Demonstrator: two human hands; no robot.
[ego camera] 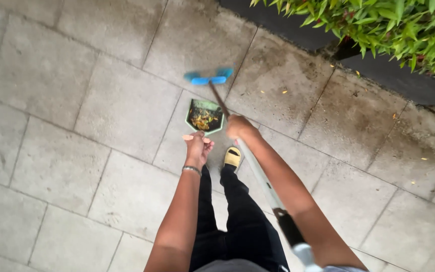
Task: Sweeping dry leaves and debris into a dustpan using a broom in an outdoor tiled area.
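My left hand (197, 146) grips the pale wooden handle of a green dustpan (205, 116), which rests on the paving and holds yellow and brown leaf litter. My right hand (238, 126) is closed around a long broom stick (265, 179) that runs from the lower right up to a blue broom head (208, 77) just beyond the dustpan's far edge. The broom head looks blurred. My black trousers and one yellow shoe (232, 158) show below the hands.
Grey stone paving slabs (76, 151) cover the ground, with a darker damp patch at the right. A dark planter edge (399, 78) with green leafy shrubs (393, 25) borders the top right. Small yellow leaves lie scattered near it.
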